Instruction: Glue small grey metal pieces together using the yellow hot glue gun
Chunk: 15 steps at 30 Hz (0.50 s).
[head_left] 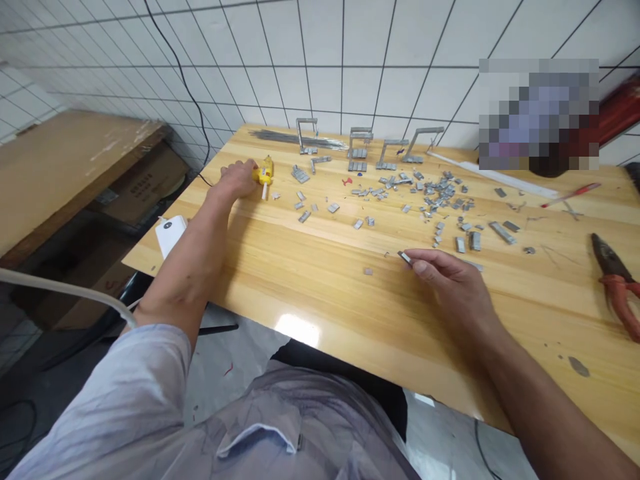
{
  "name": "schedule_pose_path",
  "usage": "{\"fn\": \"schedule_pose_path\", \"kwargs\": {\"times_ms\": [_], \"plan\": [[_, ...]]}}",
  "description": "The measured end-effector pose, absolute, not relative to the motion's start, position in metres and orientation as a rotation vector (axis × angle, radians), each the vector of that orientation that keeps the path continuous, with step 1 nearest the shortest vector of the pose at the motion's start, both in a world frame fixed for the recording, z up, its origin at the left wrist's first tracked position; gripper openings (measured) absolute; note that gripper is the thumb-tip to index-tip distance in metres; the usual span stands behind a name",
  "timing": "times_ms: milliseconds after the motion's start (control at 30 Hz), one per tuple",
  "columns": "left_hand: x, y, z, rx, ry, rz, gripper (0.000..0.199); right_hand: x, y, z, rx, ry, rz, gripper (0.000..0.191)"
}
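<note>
At the table's back left, my left hand (239,179) is closed on the yellow glue gun (265,171), which lies on the wood with a white stick pointing toward me. Right of centre, my right hand (453,280) pinches a small grey piece (405,258) between thumb and fingertips, just above the tabletop. A tiny loose piece (368,271) lies to the left of that hand. Many small grey pieces (443,193) are scattered beyond it. Several little grey frames (360,148) stand upright near the wall.
Red-handled pliers (617,280) lie at the right edge. Thin metal rods (300,139) lie along the back. A white box (171,235) with a cable sits at the left edge, beside my left forearm. A red pen (575,194) lies back right.
</note>
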State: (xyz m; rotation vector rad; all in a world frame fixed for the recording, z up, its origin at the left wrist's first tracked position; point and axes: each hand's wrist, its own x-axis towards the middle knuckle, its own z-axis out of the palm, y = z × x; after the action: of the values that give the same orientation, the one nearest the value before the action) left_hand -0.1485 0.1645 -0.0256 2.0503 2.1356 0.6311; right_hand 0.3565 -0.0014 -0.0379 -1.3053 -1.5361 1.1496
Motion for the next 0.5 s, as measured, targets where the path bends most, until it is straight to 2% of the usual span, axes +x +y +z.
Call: {"fn": "schedule_pose_path", "kwargs": {"times_ms": [133, 200, 400, 500], "plan": [[-0.142, 0.163, -0.015, 1.779, 2.253, 0.827, 0.054, 0.356, 0.000, -0.037, -1.282, -1.487, 1.200, 0.029], [-0.133, 0.155, -0.007, 1.788, 2.208, 0.890, 0.054, 0.356, 0.001, -0.037, -1.275, -1.469, 1.230, 0.032], [-0.068, 0.115, 0.018, 1.929, 2.110, 1.201, 0.024, 0.354, 0.000, -0.038, -1.289, -1.515, 1.234, 0.029], [-0.027, 0.089, 0.026, 2.008, 1.956, 1.188, 0.027, 0.355, 0.001, -0.041, -1.276, -1.499, 1.222, 0.029]]}}
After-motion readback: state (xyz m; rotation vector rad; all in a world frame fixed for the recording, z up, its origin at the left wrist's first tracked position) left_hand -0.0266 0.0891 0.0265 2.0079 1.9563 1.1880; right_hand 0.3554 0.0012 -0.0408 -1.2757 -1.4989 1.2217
